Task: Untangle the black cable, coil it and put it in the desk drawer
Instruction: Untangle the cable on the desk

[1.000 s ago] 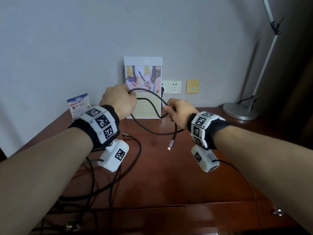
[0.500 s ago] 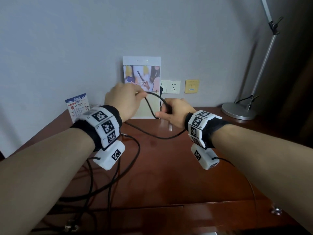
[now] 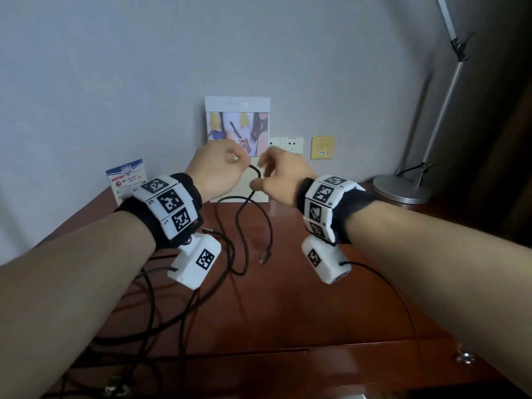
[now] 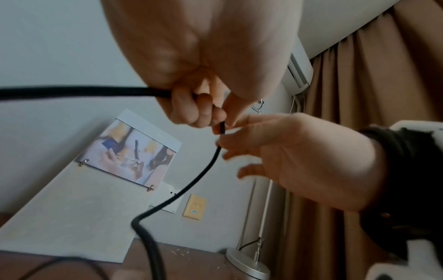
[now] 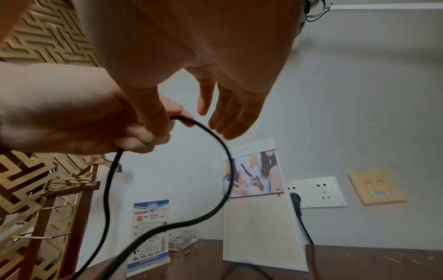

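The black cable [image 3: 244,223] runs from my left hand [image 3: 237,164] down in loops onto the brown desk [image 3: 288,306]; its metal plug end [image 3: 264,256] lies on the wood. In the left wrist view my left hand [image 4: 203,113] has its fingers curled round the cable [image 4: 199,176]. My right hand [image 3: 260,174] hovers just right of it, fingers straight and spread beside the cable, gripping nothing. The right wrist view shows those straight right fingers [image 5: 223,117] above the cable's arc [image 5: 225,161]. A drawer front [image 3: 230,372] along the desk's near edge is closed.
A photo stand [image 3: 237,125] leans on the wall behind my hands, a blue card [image 3: 126,177] to its left. Wall sockets [image 3: 290,145] and a lamp base [image 3: 403,191] are to the right. Several dark cords [image 3: 161,312] trail over the desk's left front.
Both hands rose and came together by the photo stand. My right hand let go of the cable and spread its fingers; the plug end dropped onto the desk.
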